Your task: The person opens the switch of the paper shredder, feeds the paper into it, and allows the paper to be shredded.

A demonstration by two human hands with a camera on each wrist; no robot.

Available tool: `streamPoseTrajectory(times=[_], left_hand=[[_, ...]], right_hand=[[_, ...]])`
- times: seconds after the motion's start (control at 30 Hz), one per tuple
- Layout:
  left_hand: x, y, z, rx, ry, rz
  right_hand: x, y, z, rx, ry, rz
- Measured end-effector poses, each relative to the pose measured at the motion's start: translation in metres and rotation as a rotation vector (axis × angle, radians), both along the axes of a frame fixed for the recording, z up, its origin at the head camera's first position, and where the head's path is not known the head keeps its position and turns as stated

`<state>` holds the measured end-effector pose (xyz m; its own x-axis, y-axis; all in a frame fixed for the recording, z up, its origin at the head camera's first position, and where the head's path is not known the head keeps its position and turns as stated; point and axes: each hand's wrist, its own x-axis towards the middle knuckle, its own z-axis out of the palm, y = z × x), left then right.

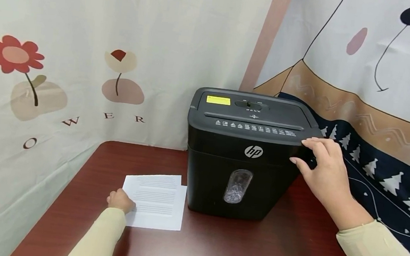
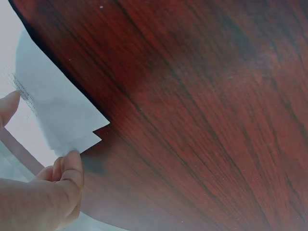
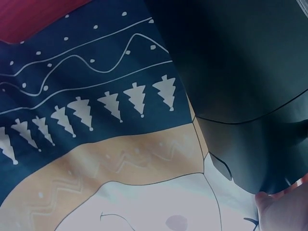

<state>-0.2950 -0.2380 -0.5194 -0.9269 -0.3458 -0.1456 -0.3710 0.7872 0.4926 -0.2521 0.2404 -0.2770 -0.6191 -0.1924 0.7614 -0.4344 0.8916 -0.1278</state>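
Observation:
A black paper shredder [image 1: 215, 171] with an hp logo stands upright on the table; shreds show through its oval window [image 1: 238, 185]. White printed sheets [image 1: 156, 201] lie overlapping to its left. At their left edge, my left hand [image 1: 121, 201] pinches the paper with curled fingers. In the left wrist view, the fingertips [image 2: 73, 161] meet the edge of the sheets [image 2: 57, 101], which bend up slightly. My right hand [image 1: 322, 171] touches the shredder's front right top corner, thumb and fingers spread apart. In the right wrist view that hand [image 3: 286, 207] is mostly cut off.
A reddish-brown wooden table [image 1: 214, 250] carries everything. Behind it hangs a pale curtain [image 1: 184, 38] with flower prints. On the right, a dark blue cloth [image 1: 368, 182] with white tree prints hangs close to the shredder.

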Motion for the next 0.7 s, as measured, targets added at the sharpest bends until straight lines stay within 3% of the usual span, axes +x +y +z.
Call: streamPoseTrajectory(times=[0.37, 0.7], left_hand=[[-0.01, 0.0, -0.008, -0.005, -0.051, 0.042], [-0.007, 0.006, 0.003, -0.023, -0.072, 0.045]], right_hand=[[0.0, 0.0, 0.0, -0.001, 0.003, 0.006], [-0.002, 0.0, -0.003, -0.007, 0.016, 0.019]])
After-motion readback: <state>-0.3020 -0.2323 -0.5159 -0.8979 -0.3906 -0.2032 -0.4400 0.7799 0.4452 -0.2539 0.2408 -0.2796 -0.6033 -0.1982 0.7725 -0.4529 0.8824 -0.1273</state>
